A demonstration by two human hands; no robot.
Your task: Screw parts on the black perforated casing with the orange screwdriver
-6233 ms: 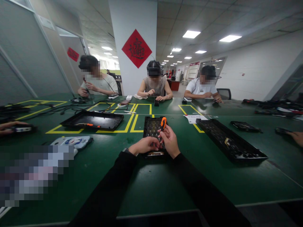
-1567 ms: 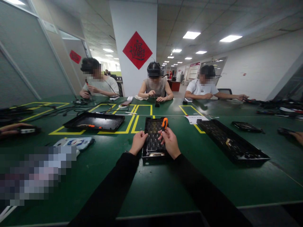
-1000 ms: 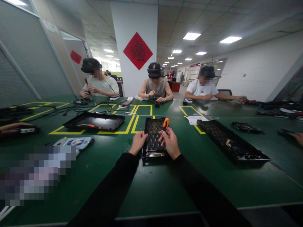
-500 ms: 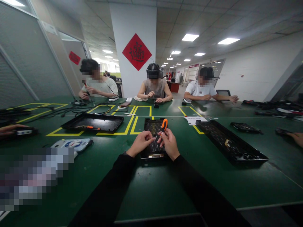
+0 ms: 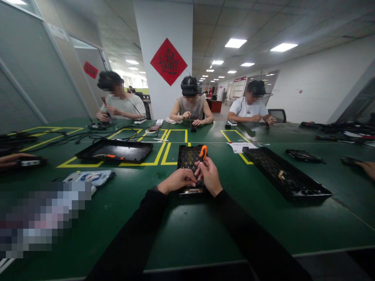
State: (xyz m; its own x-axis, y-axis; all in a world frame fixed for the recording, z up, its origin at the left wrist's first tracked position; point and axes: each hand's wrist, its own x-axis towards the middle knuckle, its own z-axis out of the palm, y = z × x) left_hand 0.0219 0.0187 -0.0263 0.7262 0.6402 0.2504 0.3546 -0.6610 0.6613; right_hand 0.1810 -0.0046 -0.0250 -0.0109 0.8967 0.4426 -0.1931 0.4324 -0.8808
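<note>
A black tray with many small bright marks or parts inside lies in front of me on the green table. My right hand is closed around an orange and black tool, its orange end pointing up over the tray's right side. Over the near left part of the tray is my left hand, its fingers closed together close to my right fingertips. Whatever its fingertips hold, if anything, is too small to make out. A pale piece shows at the tray's near end.
A wide black tray with orange items lies left, a long black tray right. Paper touches the long tray. Cables run across the far left. Three people sit opposite; other hands show at both side edges.
My left hand has moved down and slightly right, toward the tray's near end. My right hand has barely moved. The person at the far right has drawn an outstretched hand inward.
</note>
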